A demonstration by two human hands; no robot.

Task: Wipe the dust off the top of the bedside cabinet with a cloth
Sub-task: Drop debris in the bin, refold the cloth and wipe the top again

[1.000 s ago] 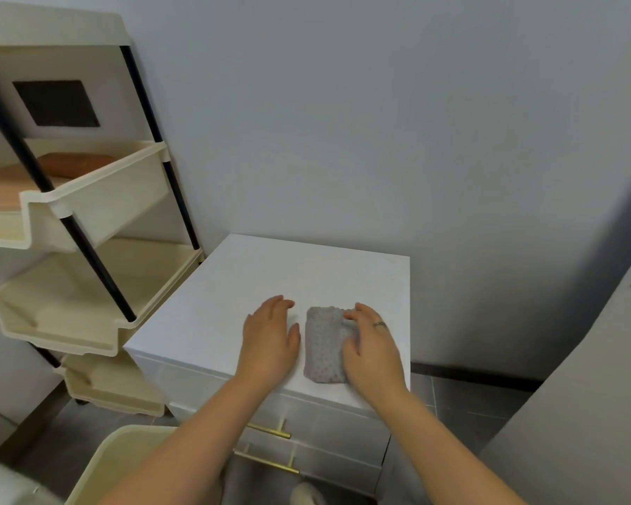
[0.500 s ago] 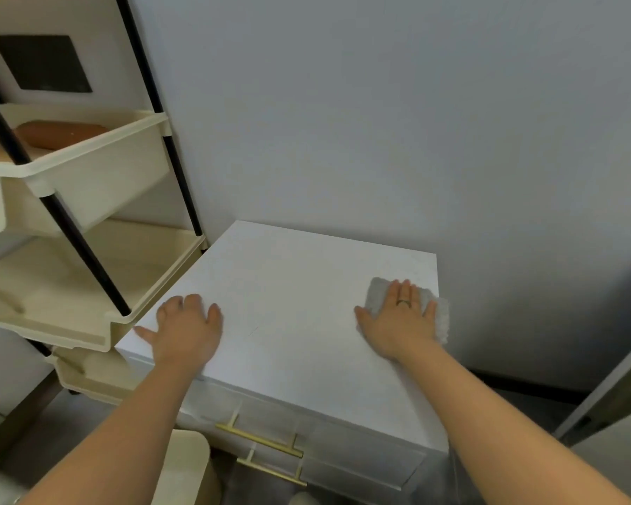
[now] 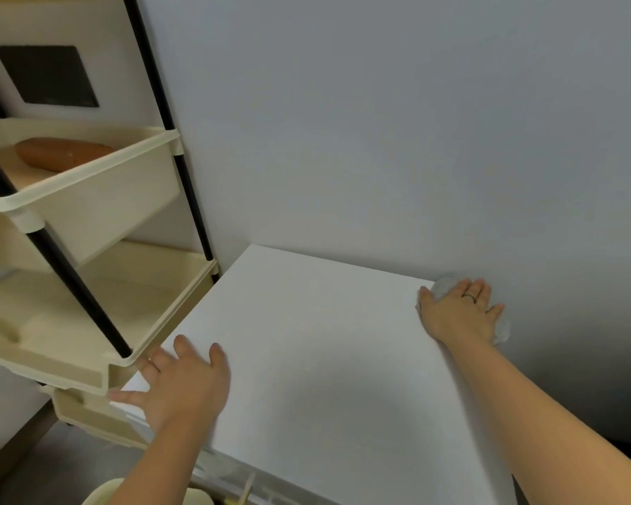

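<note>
A brown oblong thing (image 3: 61, 153) lies in the cream storage rack's (image 3: 88, 198) upper bin. On the bedside cabinet (image 3: 325, 359), the right hand (image 3: 459, 311) presses flat on a grey cloth (image 3: 443, 284) at the far right corner. The left hand (image 3: 183, 386) rests spread, empty, at the near left edge, just beside the rack.

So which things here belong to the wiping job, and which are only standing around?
Part of the job:
- grey cloth, under the right hand at the far right corner
- white bedside cabinet top
- left hand, flat on the near left edge

Only standing around:
- cream shelf rack
- brown object in its upper tray
</note>
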